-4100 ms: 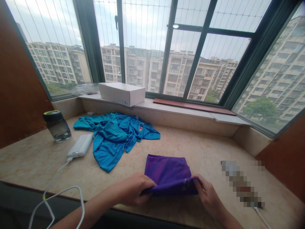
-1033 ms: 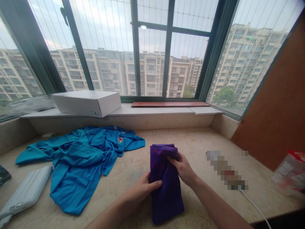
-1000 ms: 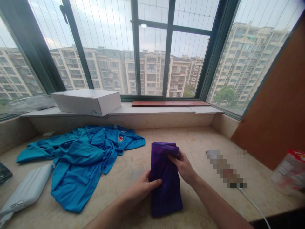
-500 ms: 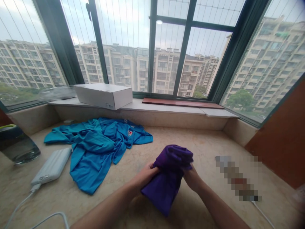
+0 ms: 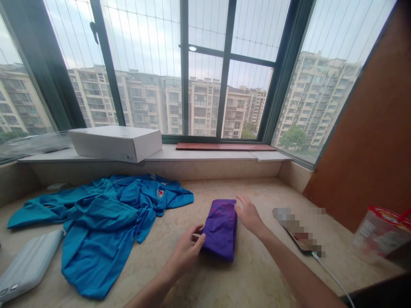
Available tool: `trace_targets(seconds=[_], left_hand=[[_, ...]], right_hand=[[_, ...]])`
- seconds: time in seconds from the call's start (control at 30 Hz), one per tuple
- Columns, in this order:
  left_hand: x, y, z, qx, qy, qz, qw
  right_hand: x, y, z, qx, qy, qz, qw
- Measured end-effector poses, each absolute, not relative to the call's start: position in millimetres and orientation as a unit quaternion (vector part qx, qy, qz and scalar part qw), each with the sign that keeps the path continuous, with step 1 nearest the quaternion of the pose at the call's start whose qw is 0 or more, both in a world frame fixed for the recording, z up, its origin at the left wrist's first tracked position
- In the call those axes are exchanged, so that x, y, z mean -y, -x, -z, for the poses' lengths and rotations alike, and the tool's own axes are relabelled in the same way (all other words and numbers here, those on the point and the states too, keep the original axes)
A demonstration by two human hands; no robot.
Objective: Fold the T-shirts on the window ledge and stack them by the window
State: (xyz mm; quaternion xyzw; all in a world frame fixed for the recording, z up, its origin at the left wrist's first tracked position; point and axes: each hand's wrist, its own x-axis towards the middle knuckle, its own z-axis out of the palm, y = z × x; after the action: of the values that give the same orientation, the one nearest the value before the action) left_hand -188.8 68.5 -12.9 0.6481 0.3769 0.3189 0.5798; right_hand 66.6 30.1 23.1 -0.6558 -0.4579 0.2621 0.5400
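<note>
Here, the purple cloth (image 5: 220, 229) lies lengthwise ahead between my left grip (image 5: 187, 247) and right grip (image 5: 249, 217), both loosely open, clasping nothing.

the folded cloth (image 5: 220, 229) is deep purple, with brighter violet patches near its far end. the crumpled garment (image 5: 105, 214) is bright blue, shading to teal at the upper left, with a small white-and-red badge (image 5: 160, 193). the desk (image 5: 154, 273) is beige, mottled with faint tan marbling. white covers the box (image 5: 115, 143), with tiny dark print low on its front, and the cable (image 5: 334, 273); the power bank (image 5: 32, 261) is whitish. the flat board (image 5: 224, 146) is reddish brown, the side panel (image 5: 349, 141) orange-brown, the window frame (image 5: 282, 81) dark green. the clear container (image 5: 375, 235) has a red rim and white lettering.
</note>
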Motion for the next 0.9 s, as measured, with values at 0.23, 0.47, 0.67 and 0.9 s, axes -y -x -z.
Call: trace_targets(seconds=[0.23, 0.47, 0.67, 0.9], left_hand=[[-70.7, 194.6, 14.4, -0.348, -0.649, -0.308, 0.602], [-76.5, 205.7, 5.5, -0.347, -0.777, -0.38, 0.362], [-71.9, 206.4, 3.1, -0.317, -0.825, -0.334, 0.327], [-63.5, 204.8, 2.4, -0.29, -0.855, -0.305, 0.303]], right_hand=[[4.5, 21.6, 14.8, 0.683, 0.663, -0.174, 0.252], [30.2, -30.4, 0.0, 0.74, 0.627, -0.157, 0.188], [18.7, -66.0, -23.1, 0.725, 0.648, -0.144, 0.183], [-41.4, -57.2, 26.9, 0.679, 0.716, -0.107, 0.124]])
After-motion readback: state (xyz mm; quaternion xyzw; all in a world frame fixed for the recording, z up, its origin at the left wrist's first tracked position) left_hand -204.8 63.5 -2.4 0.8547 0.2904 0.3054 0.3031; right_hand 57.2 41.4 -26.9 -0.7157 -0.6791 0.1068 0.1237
